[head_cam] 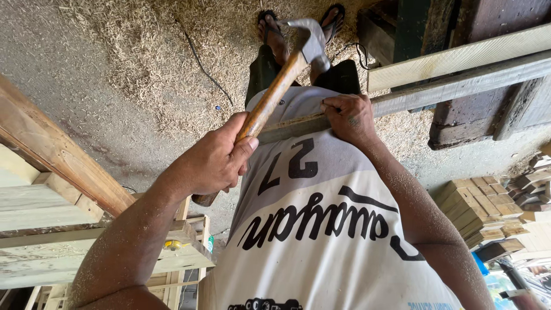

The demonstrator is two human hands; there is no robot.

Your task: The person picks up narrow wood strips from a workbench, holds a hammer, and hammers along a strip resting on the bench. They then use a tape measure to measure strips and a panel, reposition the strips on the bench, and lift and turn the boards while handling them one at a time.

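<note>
In a woodworking shed, I stand over a floor strewn with pale wood shavings (115,57). My left hand (212,163) is wrapped tight around the lower end of a claw hammer with a worn brown wooden handle and a grey steel head (275,92). The handle slants up and to the right, and the head hangs above my sandalled feet (272,28).

My right hand (350,117) is closed over the near end of a long grey weathered wooden slat (459,86), fingers curled across its top edge, pressing it against the front of my white shirt with black print (333,247). My hands are apart, each clamped on its own thing, and the handle crosses just left of the slat's end.

From my waist the slat runs away to the right. There it lies across a dark, stained timber stand (476,115), just beneath a paler, rough-sawn plank (459,57) that runs alongside it.

Both forearms are dusted with fine sawdust. To my left stand light wooden frames and boards (57,195). At the lower right sits a stack of short cut wooden blocks (476,212). A thin black cable (201,63) trails across the shavings near my feet.
</note>
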